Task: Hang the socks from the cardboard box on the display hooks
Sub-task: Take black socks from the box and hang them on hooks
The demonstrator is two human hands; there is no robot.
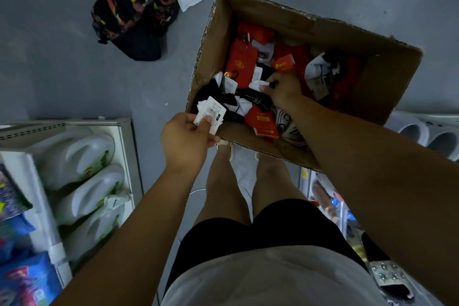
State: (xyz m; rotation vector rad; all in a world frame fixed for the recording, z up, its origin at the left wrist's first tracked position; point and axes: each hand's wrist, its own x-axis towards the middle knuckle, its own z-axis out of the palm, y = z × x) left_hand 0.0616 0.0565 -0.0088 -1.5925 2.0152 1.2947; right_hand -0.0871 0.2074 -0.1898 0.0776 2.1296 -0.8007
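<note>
The cardboard box (273,17) sits open below me, one box, and no display hooks are in view. Inside it the socks (242,63) lie in a loose heap. I make out at least four red carded pairs and several black-and-white ones, too overlapped for an exact count. Both my hands are at the box. My right hand (283,87) is down in its middle, fingertips pinching the white end of a black-and-white sock (253,100). That sock's long axis runs from this hand towards the box's near-left corner, so I judge the lift is the right hand's, straight up and out. My left hand (185,140) is at that near-left corner, just over the rim, fingers curled round the white barcode tag (214,109) of another black-and-white pair.
</note>
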